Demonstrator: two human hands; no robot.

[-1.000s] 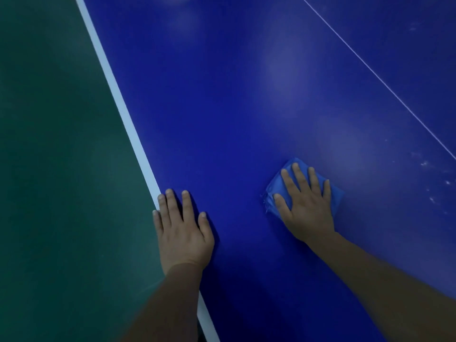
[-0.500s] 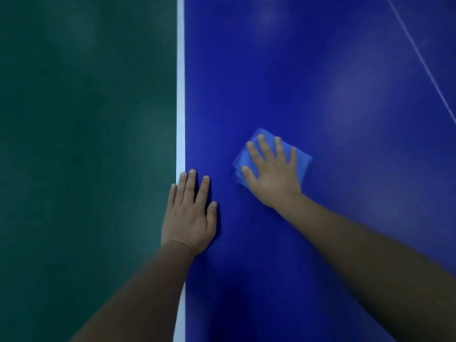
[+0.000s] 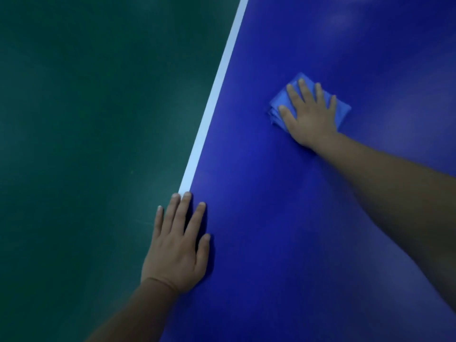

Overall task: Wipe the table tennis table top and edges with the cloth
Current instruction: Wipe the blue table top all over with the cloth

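The blue table tennis table top [image 3: 271, 206] fills the right half of the view, with a white edge line [image 3: 214, 95] running diagonally along its left side. A folded light-blue cloth [image 3: 278, 104] lies on the top, well right of the line. My right hand [image 3: 311, 112] presses flat on the cloth with straight, spread fingers, covering most of it. My left hand [image 3: 177, 245] rests flat on the table at the near end of the edge line, fingers straight, with the outer fingers over the edge.
Dark green floor [image 3: 86, 144] lies beyond the table's left edge. Faint light reflections show on the blue surface at the top right.
My right hand has slid the cloth away from the edge line and farther up the table. The view has swung, so the line now slants right. My left hand stays at the edge.
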